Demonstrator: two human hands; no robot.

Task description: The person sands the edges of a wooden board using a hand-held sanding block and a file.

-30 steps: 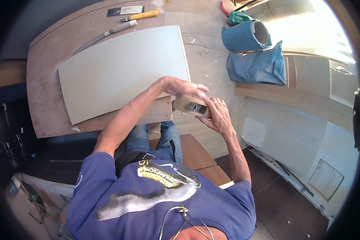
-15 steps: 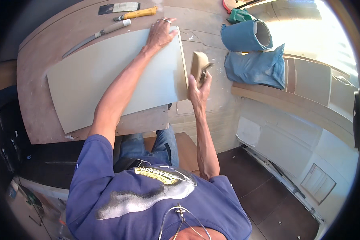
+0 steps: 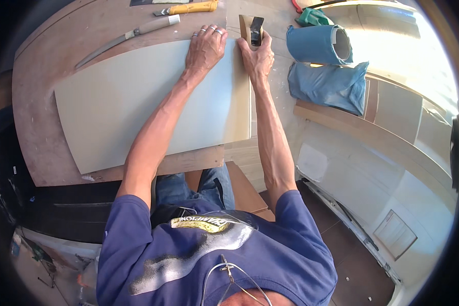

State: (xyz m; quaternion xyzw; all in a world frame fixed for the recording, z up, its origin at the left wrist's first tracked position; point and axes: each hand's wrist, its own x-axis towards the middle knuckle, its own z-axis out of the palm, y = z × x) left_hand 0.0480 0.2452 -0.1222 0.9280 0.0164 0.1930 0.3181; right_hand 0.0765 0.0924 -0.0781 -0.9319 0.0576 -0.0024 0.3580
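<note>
A pale flat panel [image 3: 137, 102] lies on the brown worktable [image 3: 38, 117], its right end reaching past the table's edge. My left hand [image 3: 206, 51] rests on the panel near its far edge, the ringed fingers bent over that edge and gripping it. Beside the panel's far right corner, my right hand [image 3: 260, 58] is wrapped round a small wooden hand plane [image 3: 246, 25]. The plane is tilted, with a dark part facing up; whether its sole touches the panel's edge is hard to see.
Beyond the panel lie a handsaw [image 3: 122, 40] with a pale grip and a yellow-handled cutter [image 3: 188, 8]. At the right, a blue roll [image 3: 319, 45] and a blue cloth bundle [image 3: 329, 86] sit on a ledge. Below that are white panelling and a dark tiled floor [image 3: 357, 265].
My right hand has carried the plane away from me, along the panel's right edge to its far corner. My left hand stays at the panel's far edge. The whole view has shifted slightly.
</note>
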